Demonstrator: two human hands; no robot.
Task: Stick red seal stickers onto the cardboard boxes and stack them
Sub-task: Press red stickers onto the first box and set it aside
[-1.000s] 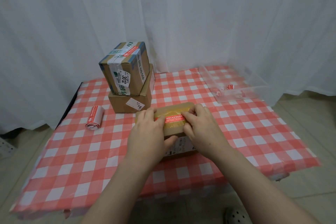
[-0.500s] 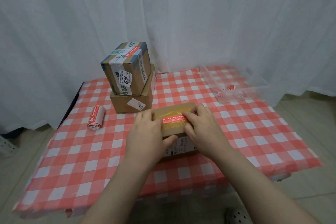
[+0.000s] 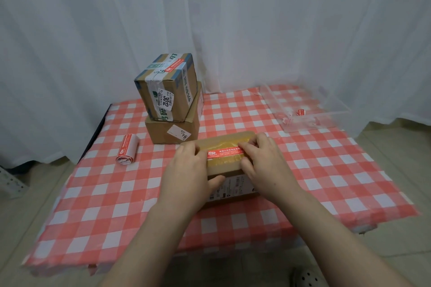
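Observation:
A flat cardboard box (image 3: 225, 165) with yellowish tape on top lies at the middle of the table. A red seal sticker (image 3: 224, 153) runs across its top. My left hand (image 3: 186, 170) grips the box's left end, fingers over the top and thumb on the near side. My right hand (image 3: 263, 163) covers the right end, with its fingertips pressing on the sticker's right end. Behind and to the left, a taped box (image 3: 166, 91) bearing a red sticker sits skewed on a plain box (image 3: 172, 130).
A roll of red stickers (image 3: 127, 149) lies at the left of the red-checked tablecloth (image 3: 112, 196). A clear plastic tray (image 3: 310, 121) holding a few sticker scraps stands at the back right. White curtains hang behind. A shoe (image 3: 305, 277) shows below the table's near edge.

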